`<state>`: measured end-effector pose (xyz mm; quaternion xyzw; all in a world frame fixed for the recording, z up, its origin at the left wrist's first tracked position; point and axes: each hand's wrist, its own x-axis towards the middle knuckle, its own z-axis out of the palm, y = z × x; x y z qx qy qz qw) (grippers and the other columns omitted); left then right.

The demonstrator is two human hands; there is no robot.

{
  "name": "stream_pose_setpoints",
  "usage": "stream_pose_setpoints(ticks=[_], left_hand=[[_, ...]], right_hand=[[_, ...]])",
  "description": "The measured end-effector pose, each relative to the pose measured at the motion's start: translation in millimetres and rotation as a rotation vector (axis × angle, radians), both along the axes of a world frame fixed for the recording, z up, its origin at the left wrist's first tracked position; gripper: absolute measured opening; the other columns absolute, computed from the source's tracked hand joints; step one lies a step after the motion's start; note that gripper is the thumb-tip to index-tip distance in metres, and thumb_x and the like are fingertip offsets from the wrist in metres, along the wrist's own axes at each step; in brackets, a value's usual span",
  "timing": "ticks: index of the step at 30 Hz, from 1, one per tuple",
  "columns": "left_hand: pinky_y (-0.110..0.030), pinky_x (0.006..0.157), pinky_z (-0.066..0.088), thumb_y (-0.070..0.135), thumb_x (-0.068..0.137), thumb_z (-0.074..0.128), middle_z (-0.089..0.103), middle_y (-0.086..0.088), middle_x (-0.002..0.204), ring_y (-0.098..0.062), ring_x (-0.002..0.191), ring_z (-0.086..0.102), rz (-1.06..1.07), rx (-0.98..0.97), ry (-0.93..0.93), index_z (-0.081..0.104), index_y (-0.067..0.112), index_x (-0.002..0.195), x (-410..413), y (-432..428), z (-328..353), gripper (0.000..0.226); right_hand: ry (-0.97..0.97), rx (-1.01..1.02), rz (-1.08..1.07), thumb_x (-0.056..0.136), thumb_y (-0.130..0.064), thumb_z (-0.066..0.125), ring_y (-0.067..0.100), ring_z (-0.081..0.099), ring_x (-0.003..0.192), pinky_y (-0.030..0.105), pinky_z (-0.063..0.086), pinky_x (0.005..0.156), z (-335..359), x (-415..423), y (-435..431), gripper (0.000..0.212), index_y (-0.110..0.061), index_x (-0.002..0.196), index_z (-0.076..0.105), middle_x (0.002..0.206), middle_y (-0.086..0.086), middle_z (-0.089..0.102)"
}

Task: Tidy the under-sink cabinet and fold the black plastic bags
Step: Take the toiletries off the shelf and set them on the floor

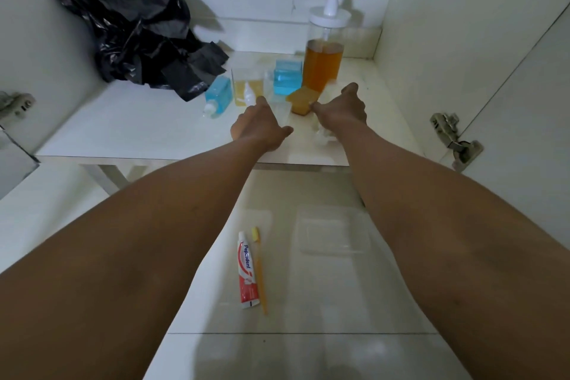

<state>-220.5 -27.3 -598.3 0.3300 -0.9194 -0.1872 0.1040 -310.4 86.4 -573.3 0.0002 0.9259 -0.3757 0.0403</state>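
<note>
Two bare forearms reach straight in over the front edge of the white cabinet floor (pixel 123 133), backs of the hands up

- left hand (pixel 262 128): near the middle of the front edge, fingers aimed at the back wall, tips hidden among clear items, can't tell if it grips anything
- right hand (pixel 342 111): just beside it, thumb touching a small amber square tub (pixel 303 102), forefinger stretched toward the back, can't tell if it's holding or not
- crumpled black plastic bags (pixel 129 31): 1 heap in the back-left corner, leaning up the left wall. Long axis runs from high on that wall down toward mid-floor, with the flat loose end pointing front-right. Bag count unreadable
- 2 blue-liquid containers: a lying blue bottle (pixel 217 94) just beside the heap's end, and an upright blue one (pixel 288 79)
- 1 tall clear pump bottle of amber liquid (pixel 324 65), toward the back-right
- tiled floor (pixel 308 355) outside: 1 red-and-white toothpaste tube (pixel 248 271) and 1 yellow toothbrush (pixel 260 271) side by side, long axes toward the cabinet, plus 1 clear plastic tray (pixel 333 231)
</note>
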Motion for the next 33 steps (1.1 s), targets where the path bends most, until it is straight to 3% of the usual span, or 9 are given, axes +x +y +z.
stream_pose_setpoints(ticks=[3,10,13,17,21,25,27,33], left_hand=[[-0.032,0.076,0.04,0.044,0.088,0.072,0.06,-0.009,0.13,-0.028,0.115,0.06,0.019,0.046,0.06,0.028,0.017,0.149,7,5,3,0.08],[-0.03,0.077,0.045,0.035,0.08,0.079,0.057,-0.009,0.127,-0.026,0.114,0.058,-0.01,0.15,0.24,0.025,0.017,0.152,31,9,18,0.092],[-0.03,0.077,0.047,0.03,0.075,0.081,0.056,-0.008,0.116,-0.023,0.107,0.056,-0.082,0.179,0.301,0.031,0.017,0.149,47,9,27,0.09],[-0.03,0.081,0.052,0.035,0.073,0.084,0.05,0.0,0.112,-0.018,0.104,0.053,-0.164,0.222,0.356,0.042,0.017,0.134,66,6,34,0.076],[-0.029,0.078,0.055,0.039,0.067,0.087,0.061,-0.002,0.113,-0.018,0.1,0.062,-0.301,0.214,0.335,0.048,0.017,0.127,84,-2,38,0.075],[-0.021,0.071,0.05,0.039,0.066,0.088,0.065,0.001,0.103,-0.014,0.085,0.064,-0.397,0.231,0.221,0.049,0.019,0.125,101,-6,35,0.073],[-0.019,0.066,0.048,0.039,0.065,0.089,0.068,0.001,0.098,-0.007,0.077,0.062,-0.421,0.251,0.159,0.05,0.022,0.124,108,-8,26,0.073],[-0.017,0.066,0.051,0.036,0.061,0.092,0.063,0.01,0.098,0.0,0.083,0.061,-0.448,0.276,0.044,0.054,0.023,0.121,129,-7,-19,0.073]], right_hand=[[0.006,0.04,0.022,0.077,-0.057,0.074,0.02,0.059,0.107,0.029,0.049,0.074,1,3,4,0.084,-0.024,0.14,0.029,0.13,0.006,0.052],[-0.04,0.112,0.144,0.077,-0.044,0.078,0.022,0.057,0.112,0.031,0.053,0.081,11,22,25,0.094,-0.019,0.147,0.02,0.13,0.007,0.05],[-0.102,0.166,0.273,0.076,-0.04,0.079,0.024,0.054,0.11,0.038,0.055,0.088,24,30,36,0.09,-0.018,0.145,0.027,0.125,0.005,0.048],[-0.224,0.291,0.421,0.064,-0.043,0.081,0.026,0.059,0.1,0.042,0.055,0.087,61,41,43,0.082,-0.02,0.134,0.044,0.116,0.004,0.054],[-0.516,0.36,0.533,0.047,-0.035,0.085,0.043,0.061,0.104,0.054,0.056,0.083,92,50,40,0.104,-0.02,0.14,0.041,0.129,0.017,0.048],[-0.68,0.433,0.649,0.08,-0.031,0.075,0.045,0.06,0.111,0.056,0.051,0.095,102,68,31,0.06,-0.012,0.131,0.05,0.128,0.022,0.052],[-0.728,0.494,0.655,0.085,-0.034,0.071,0.046,0.059,0.114,0.055,0.048,0.1,96,79,27,0.049,-0.01,0.125,0.054,0.129,0.024,0.054],[-0.874,0.411,0.647,0.093,-0.04,0.059,0.044,0.062,0.104,0.052,0.05,0.096,27,96,26,0.053,-0.003,0.13,0.053,0.117,0.026,0.059]])
